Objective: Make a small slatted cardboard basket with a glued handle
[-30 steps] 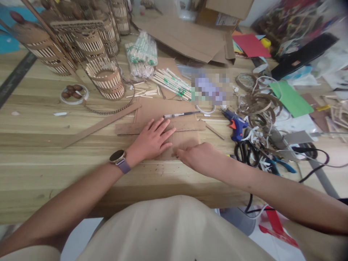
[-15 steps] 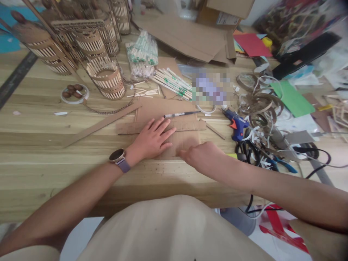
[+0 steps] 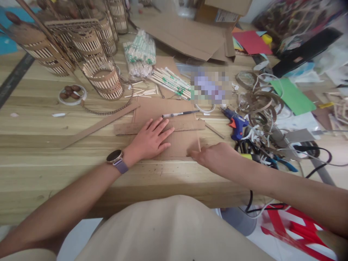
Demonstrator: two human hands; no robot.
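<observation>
My left hand (image 3: 150,139), with a watch on its wrist, lies flat with spread fingers on a cardboard strip (image 3: 187,125) and on the cardboard sheet (image 3: 181,143) beneath it. At the sheet's lower right corner, my right hand (image 3: 210,154) is closed with its fingertips low against the cardboard. What those fingers pinch, if anything, is hidden. Just above the left fingertips a pen (image 3: 181,114) rests across the sheet. A long cardboard strip (image 3: 100,125) slants away to the left, and a short thin strip (image 3: 214,129) lies to the right.
Basket-like stick cylinders (image 3: 104,81) stand at the back left, near a dish of brown balls (image 3: 71,95). Bundled sticks (image 3: 171,83) lie behind the sheet. To the right are a blue glue gun (image 3: 236,123), cables and coiled strips (image 3: 261,105). Large cardboard (image 3: 187,36) lies behind.
My right hand has moved right along the sheet's near edge to its corner. The left hand stays spread on the cardboard; the whole view has shifted slightly.
</observation>
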